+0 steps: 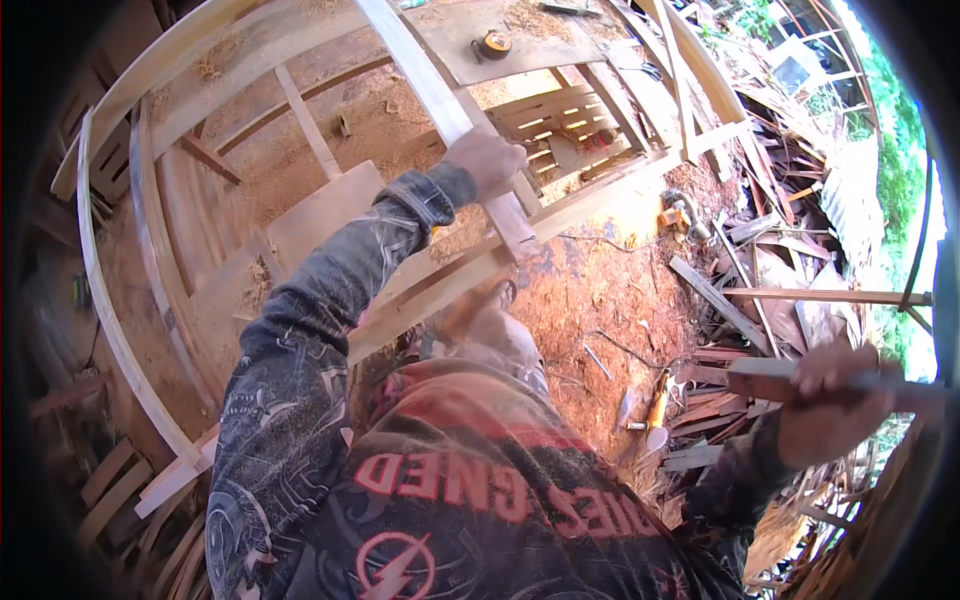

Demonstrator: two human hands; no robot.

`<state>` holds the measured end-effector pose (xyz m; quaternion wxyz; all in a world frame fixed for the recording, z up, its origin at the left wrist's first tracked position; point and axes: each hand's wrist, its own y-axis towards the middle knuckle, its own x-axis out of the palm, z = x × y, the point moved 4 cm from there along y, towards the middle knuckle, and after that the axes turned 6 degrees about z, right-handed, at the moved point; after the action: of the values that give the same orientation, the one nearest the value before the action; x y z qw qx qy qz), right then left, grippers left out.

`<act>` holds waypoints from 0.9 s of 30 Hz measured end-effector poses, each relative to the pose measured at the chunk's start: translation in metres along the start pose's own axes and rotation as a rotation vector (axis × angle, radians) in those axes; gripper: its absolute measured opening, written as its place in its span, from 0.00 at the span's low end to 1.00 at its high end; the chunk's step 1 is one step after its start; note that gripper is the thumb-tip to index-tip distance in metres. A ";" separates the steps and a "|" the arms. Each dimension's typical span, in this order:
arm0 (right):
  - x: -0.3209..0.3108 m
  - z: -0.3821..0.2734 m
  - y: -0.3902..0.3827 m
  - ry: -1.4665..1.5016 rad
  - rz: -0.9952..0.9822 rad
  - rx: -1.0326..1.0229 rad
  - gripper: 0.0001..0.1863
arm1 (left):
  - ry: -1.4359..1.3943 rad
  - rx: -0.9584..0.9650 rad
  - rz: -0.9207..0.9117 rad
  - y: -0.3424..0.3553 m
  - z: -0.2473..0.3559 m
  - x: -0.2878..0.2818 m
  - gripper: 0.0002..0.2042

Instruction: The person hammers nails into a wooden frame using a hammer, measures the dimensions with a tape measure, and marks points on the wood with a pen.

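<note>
The left hand [487,160] clasps a long, pale, flat wooden plank [425,70] toward twelve o'clock; the right hand [830,425], toward four, grasps a thick brown wooden bar [758,382], well apart from the large pale timber frame [600,202]. Crosspieces [305,122] already span the frame; whether the plank is fastened, I cannot tell.
</note>
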<state>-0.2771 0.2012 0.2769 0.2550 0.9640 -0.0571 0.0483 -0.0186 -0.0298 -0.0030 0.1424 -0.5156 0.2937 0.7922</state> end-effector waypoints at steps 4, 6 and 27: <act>-0.005 0.131 -0.101 -0.950 -0.364 0.306 0.12 | -0.063 -0.013 0.017 0.009 0.010 -0.010 0.07; 0.011 0.154 -0.074 -1.137 -0.397 0.584 0.12 | -0.091 -0.006 -0.046 -0.003 0.013 -0.003 0.07; 0.033 -0.024 0.017 -0.055 -0.181 -0.013 0.31 | -0.086 -0.017 0.040 0.010 0.012 -0.013 0.11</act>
<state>-0.2488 0.1957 0.3103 0.2631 0.9645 0.0228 -0.0019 -0.0273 -0.0291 0.0150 0.1348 -0.4762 0.2910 0.8188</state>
